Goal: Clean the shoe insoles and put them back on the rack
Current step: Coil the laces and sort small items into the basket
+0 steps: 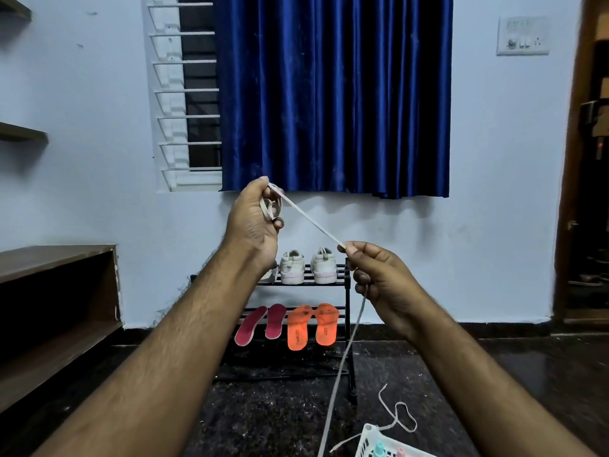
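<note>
A white shoelace point(309, 221) stretches taut between my two raised hands. My left hand point(253, 219) holds several wound loops of it in curled fingers. My right hand point(379, 275) pinches the lace lower down, and the rest hangs to the floor. On the black rack point(347, 291) behind, two pink insoles point(263, 323) and two orange insoles point(313, 326) lean on the lower shelf. A pair of white shoes point(308, 267) stands on the top shelf.
A white plastic basket point(370, 440) with small bottles sits at the bottom right on the dark floor, with another loose lace point(400, 413) beside it. A wooden shelf unit point(56, 308) stands at the left. A blue curtain point(333, 94) hangs over the window.
</note>
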A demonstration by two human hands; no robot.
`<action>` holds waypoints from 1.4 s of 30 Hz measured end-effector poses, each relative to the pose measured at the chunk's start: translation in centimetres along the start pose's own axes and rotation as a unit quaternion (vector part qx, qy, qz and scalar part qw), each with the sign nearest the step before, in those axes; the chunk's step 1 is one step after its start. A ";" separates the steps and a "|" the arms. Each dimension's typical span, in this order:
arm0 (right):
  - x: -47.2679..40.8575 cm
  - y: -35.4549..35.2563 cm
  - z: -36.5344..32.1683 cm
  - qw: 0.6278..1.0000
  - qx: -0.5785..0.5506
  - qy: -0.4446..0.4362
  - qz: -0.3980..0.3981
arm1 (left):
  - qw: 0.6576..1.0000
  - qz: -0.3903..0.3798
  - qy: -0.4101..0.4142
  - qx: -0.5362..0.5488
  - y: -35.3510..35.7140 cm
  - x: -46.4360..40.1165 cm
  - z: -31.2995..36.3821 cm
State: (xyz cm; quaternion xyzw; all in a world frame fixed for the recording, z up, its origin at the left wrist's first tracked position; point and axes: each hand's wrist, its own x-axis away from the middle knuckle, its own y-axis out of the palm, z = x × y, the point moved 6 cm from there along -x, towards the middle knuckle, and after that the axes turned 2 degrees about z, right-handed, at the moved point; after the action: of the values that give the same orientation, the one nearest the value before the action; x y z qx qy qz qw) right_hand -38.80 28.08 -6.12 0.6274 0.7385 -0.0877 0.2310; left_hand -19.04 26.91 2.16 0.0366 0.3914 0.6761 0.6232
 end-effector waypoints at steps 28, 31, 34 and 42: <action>-0.5 2.2 -6.4 0.978 0.148 -0.150 -0.011 | 0.684 -0.200 0.369 -0.596 8.4 3.5 0.7; -0.8 1.9 -6.3 0.973 0.181 -0.145 0.007 | 0.642 -0.185 0.356 -0.654 7.6 3.2 0.5; -0.7 1.8 -5.3 0.973 0.191 -0.127 0.009 | 0.643 -0.197 0.322 -0.666 7.0 2.5 0.2; 0.0 1.4 0.5 0.990 0.072 0.031 -0.117 | 0.790 -0.098 0.367 -0.482 5.4 2.4 3.3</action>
State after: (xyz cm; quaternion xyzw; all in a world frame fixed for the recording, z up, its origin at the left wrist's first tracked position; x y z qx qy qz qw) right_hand -37.34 28.16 -6.31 0.5542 0.8053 -0.1471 0.1505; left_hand -22.21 31.04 6.46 -0.5575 0.2156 0.6752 0.4323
